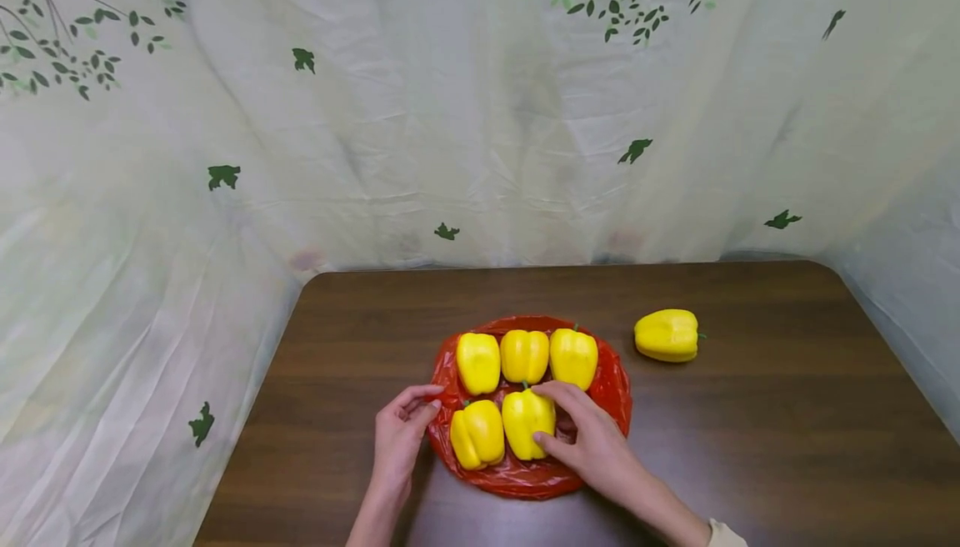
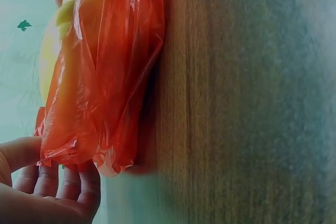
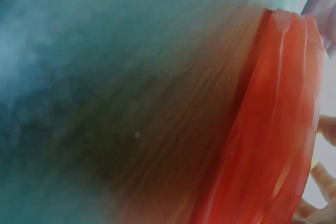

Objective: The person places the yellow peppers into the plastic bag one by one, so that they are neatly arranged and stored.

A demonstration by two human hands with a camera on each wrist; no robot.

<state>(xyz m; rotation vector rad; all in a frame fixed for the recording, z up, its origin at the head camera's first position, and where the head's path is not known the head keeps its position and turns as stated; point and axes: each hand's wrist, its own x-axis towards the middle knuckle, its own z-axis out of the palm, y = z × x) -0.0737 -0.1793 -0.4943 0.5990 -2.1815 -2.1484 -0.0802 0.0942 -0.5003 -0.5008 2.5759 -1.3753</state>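
A red plastic bag lies on the table with its mouth spread wide, and several yellow bell peppers sit in it. Three of them form the back row, the middle one among them; two are in front. My left hand pinches the bag's left rim; in the left wrist view the thumb and fingers are on either side of the red plastic. With thumb and fingers my right hand holds the front right bell pepper. Beside it, the front left bell pepper leans slightly.
Another yellow bell pepper lies on its side on the dark wooden table, right of the bag. A pale cloth with a leaf print hangs behind the table and at its sides.
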